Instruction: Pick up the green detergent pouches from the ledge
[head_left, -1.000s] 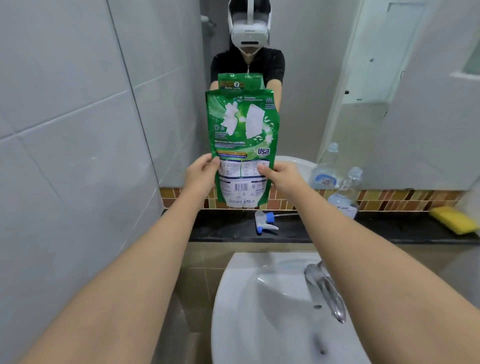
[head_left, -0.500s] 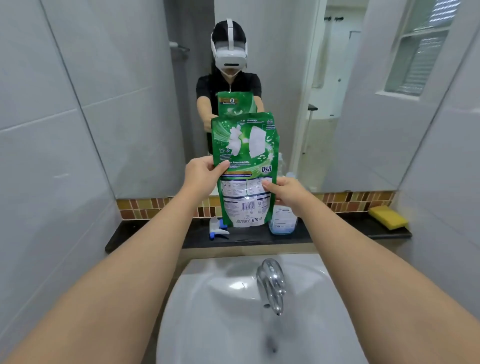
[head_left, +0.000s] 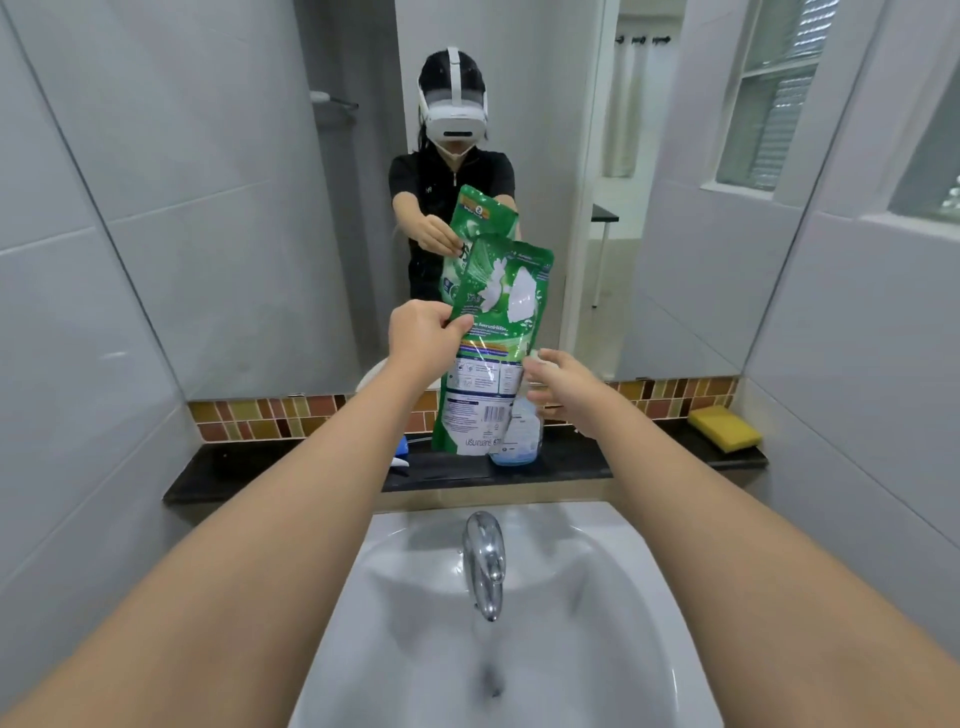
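gripping green pouch (head_left: 491, 353), left hand (head_left: 423, 338)

Pouch (head_left: 493, 353): glossy green plastic film, creased, with glare above the shelf.
Shelf (head_left: 291, 470): dark polished stone, smooth.
Basin (head_left: 571, 623): glazed white ceramic below the shelf.
Tap (head_left: 484, 564): shiny chromed metal.
Sponge (head_left: 724, 427): yellow foam, matt, on the shelf's right end.
Bottle (head_left: 519, 441): clear plastic.

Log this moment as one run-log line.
left hand: grips green pouch at its left edge, tilted | right hand: open beside pouch, touch unclear | under: sink, tap | shelf: yellow sponge
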